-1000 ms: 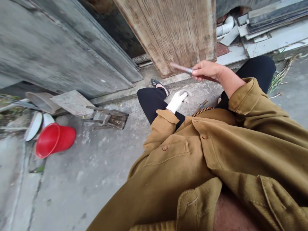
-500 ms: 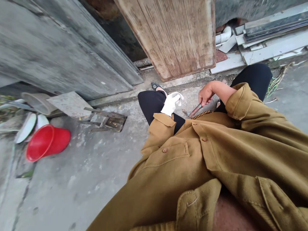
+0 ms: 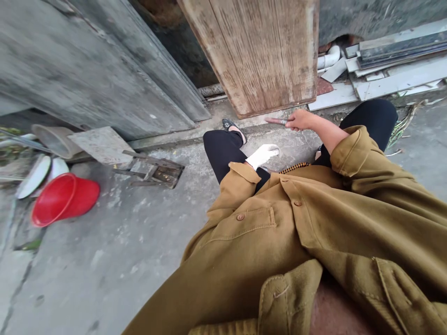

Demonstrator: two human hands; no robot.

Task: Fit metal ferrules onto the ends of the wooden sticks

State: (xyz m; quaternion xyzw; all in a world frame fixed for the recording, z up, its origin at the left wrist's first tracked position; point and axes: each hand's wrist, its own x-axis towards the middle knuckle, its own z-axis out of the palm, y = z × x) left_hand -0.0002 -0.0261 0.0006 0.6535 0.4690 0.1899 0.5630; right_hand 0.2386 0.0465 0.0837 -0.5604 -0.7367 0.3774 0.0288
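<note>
My right hand (image 3: 301, 120), bare, grips a small tool (image 3: 275, 121) with a reddish handle and a metal tip that points left, held low over the concrete ground (image 3: 122, 242) just below the weathered wooden door (image 3: 265, 51). My left hand (image 3: 263, 154), in a white glove, rests low between my knees with its fingers loosely curled; whether it holds anything is hidden. I wear a mustard-brown coat (image 3: 314, 232) and black trousers (image 3: 223, 149).
A red bucket (image 3: 61, 197) lies on its side at the left beside white bowls (image 3: 37, 170), a grey slab (image 3: 103, 144) and a low wooden stool (image 3: 155, 170). Stacked boards and a white pipe (image 3: 384, 65) lie at the upper right.
My right hand with the tool swung from raised down to between my knees, then came back up to the door's lower edge. My gloved left hand stayed near my knees.
</note>
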